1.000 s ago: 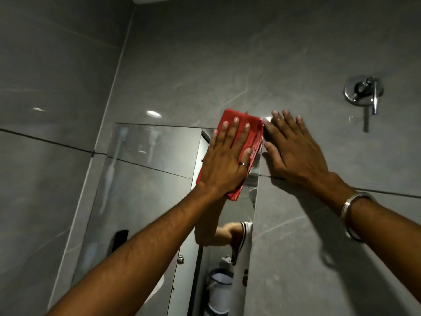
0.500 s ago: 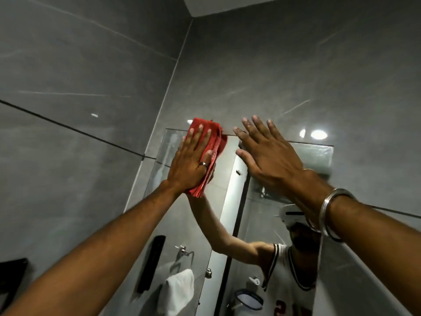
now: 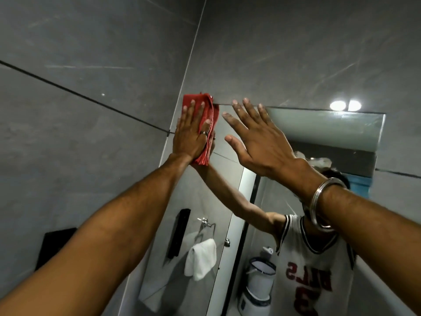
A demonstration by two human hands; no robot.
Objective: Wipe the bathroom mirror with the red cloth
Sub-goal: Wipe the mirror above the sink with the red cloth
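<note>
While the left hand [image 3: 191, 135] is pressing the folded red cloth [image 3: 208, 124] flat against the upper left corner of the bathroom mirror [image 3: 319, 131], the cloth is lying between palm and glass, its top edge level with the mirror's top edge. The fingers [image 3: 193, 108] of this hand are lying extended and close together over the cloth, not pinching it; a ring [image 3: 204, 132] is showing on one finger.

The right hand [image 3: 257, 137] is being held open with fingers spread, just right of the cloth and near the mirror's top edge. Whether its palm is touching the glass cannot be told from this view. It is carrying nothing. A metal bangle [image 3: 323, 201] is sitting on the right wrist.

To do this step well, judging from the layout:
- Palm pressure should be kept even, so the whole cloth face is contacting the glass.
- Strokes should be overlapping, working from the top edge of the mirror downward and across to its right side, which appears not yet covered.
- The corner and the edge against the grey wall tile [image 3: 91, 53] call for fingertip pressure, since a flat palm tends to skip them.
- If the right hand is bracing, it is better placed on the tile above the mirror, as bare skin on glass is likely to leave prints.
</note>
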